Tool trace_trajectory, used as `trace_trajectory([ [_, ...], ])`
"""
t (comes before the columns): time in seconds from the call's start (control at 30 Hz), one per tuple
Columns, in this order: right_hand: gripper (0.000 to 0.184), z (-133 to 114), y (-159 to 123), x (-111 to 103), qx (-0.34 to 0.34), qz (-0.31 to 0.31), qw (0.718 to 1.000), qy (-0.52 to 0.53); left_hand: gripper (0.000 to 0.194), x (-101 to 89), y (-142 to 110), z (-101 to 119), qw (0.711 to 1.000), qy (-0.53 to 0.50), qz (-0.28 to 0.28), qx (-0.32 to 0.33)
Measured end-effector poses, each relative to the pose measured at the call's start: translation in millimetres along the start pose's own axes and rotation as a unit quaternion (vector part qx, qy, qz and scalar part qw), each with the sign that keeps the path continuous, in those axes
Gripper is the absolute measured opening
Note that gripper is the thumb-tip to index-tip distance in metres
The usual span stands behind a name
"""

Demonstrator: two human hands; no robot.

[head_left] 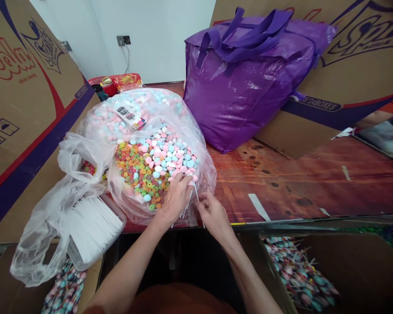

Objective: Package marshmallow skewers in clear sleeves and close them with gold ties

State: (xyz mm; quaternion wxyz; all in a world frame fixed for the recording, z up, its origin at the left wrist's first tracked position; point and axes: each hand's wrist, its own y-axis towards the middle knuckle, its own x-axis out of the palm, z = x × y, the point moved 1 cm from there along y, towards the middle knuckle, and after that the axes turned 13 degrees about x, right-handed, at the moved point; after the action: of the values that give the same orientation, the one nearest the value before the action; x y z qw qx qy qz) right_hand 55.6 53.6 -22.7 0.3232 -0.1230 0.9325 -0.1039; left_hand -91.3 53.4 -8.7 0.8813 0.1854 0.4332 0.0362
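Observation:
A large clear plastic bag (206,157) lies open on the table. Inside it are pink, blue and white candies (173,152) beside small coloured candy rings (137,174). My left hand (177,194) is at the bag's near edge, fingers pinched around a pink candy (190,182). Close by on the right, my right hand (212,213) has its fingers closed on a thin white stick (196,191), whose upper end reaches up near the candy. Whether the two touch is too small to tell. A few more white sticks (184,212) show below my left hand.
A plastic tub (118,226) of white sticks stands at the left under a crumpled clear bag (42,235). Behind is a purple bag (236,96). Large cartons (26,96) flank both sides. Below the table edge, a box holds finished-looking candy sticks (298,274). Another person's arm (376,117) shows far right.

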Motion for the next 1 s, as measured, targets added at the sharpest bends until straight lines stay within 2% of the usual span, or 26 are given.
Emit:
trace_trajectory([
  [0.1, 0.021, 14, -14, -14, 0.014, -0.048, 0.998, 0.048, 0.018, 4.2, 6, 1, 0.999, 0.016, -0.047, 0.005],
  [0.23, 0.023, 25, -35, -25, 0.059, -0.101, 0.987, 0.107, 0.022, 5.0, 4, 2, 0.997, -0.016, -0.069, 0.024],
  [0.37, 0.024, 25, -44, -29, 0.05, -0.075, 0.992, 0.085, 0.031, 2.2, 0, -2, 0.996, -0.045, -0.065, 0.035],
  [0.6, 0.028, 23, -42, -27, 0.031, -0.056, 0.995, 0.071, 0.023, -6.5, -3, 6, 0.996, -0.086, -0.001, 0.02],
  [0.7, 0.029, 24, -42, -25, 0.035, -0.063, 0.996, 0.056, 0.021, -6.8, -2, 12, 0.997, -0.076, -0.03, 0.013],
  [0.87, 0.019, 28, -46, -22, 0.031, -0.066, 0.995, 0.064, 0.021, -2.1, -3, 16, 0.996, -0.048, -0.077, -0.005],
  [1.0, 0.018, 33, -49, -22, 0.021, -0.034, 0.998, 0.051, 0.023, 2.8, -7, 18, 0.994, -0.03, -0.102, 0.004],
])
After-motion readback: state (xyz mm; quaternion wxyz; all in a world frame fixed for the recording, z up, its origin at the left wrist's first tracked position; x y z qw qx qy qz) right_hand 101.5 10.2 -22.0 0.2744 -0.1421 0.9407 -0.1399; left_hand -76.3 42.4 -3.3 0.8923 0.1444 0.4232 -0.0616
